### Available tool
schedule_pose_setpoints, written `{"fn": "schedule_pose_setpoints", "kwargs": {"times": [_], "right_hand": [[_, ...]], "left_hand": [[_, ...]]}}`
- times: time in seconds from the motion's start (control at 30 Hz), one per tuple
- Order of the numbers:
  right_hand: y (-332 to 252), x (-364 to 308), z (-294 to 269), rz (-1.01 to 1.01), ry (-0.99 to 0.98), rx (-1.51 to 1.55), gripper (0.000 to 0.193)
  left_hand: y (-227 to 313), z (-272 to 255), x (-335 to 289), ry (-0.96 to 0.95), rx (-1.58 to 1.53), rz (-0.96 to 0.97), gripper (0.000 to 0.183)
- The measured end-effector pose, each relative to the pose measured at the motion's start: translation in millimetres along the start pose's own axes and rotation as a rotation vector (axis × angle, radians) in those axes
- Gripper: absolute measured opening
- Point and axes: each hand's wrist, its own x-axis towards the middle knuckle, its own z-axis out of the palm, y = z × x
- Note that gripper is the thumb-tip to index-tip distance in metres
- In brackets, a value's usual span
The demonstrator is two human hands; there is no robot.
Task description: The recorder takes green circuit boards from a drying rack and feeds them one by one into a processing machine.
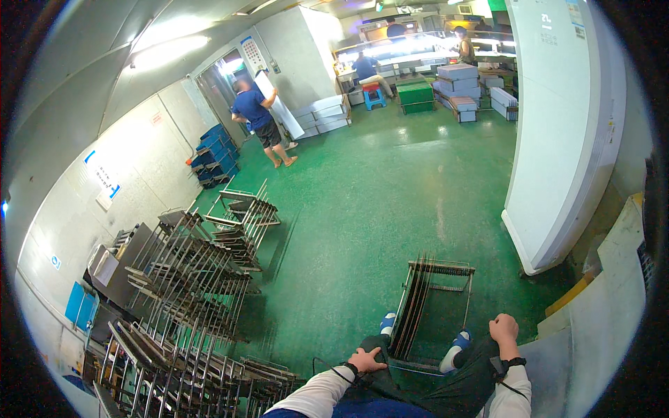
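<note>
My left hand (367,359) rests on my left thigh, empty, with its fingers apart. Above my right knee, my right hand (504,328) is curled into a fist, and I see nothing in it. A dark cord band circles each wrist. Between my feet, in blue and white footwear, a metal rack (456,266) stands on the green floor. Several thin dark panels (416,306) stand upright side by side along the left part of the rack. Neither hand touches the rack.
Stacked metal racks (195,279) crowd the left side. A tall white cabinet (557,139) stands at right. Beyond, a person (256,115) holds a long white panel (280,108) near a doorway. Boxes (456,83) and people at a lit bench (411,47) are at the back.
</note>
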Motion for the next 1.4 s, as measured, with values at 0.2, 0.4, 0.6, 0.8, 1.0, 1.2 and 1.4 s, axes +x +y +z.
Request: {"fn": "schedule_pose_setpoints", "kwargs": {"times": [0.2, 0.4, 0.6, 0.8, 1.0, 1.2, 1.4], "right_hand": [[-1.5, -0.9, 1.5, -0.012, 0.023, 0.024, 0.023], [-2.4, -1.3, -1.3, -0.001, 0.002, 0.007, 0.023], [-1.3, -1.6, -1.7, 0.003, 0.004, -0.001, 0.024], [-0.7, -0.7, -0.1, 0.001, -0.007, -0.003, 0.024], [-2.3, -0.1, 0.3, 0.007, -0.027, -0.002, 0.024], [-3.9, -1.5, -2.5, 0.015, -0.021, -0.002, 0.024], [1.4, 2.0, 3.4, -0.004, -0.007, -0.003, 0.023]], "left_hand": [[-7.3, 7.0, 6.2, 0.021, -0.004, 0.025, 0.095], [-5.2, 5.0, 4.4, 0.018, -0.004, 0.020, 0.096], [-2.1, 2.2, 0.2, 0.013, -0.012, 0.027, 0.095], [-3.2, 2.7, -0.3, 0.017, -0.007, 0.035, 0.094], [-4.6, 4.1, 1.0, 0.017, -0.012, 0.000, 0.094], [-6.6, 5.3, 2.0, 0.024, 0.002, 0.040, 0.096], [-4.7, 3.5, 0.8, 0.025, -0.001, 0.030, 0.096]]}}
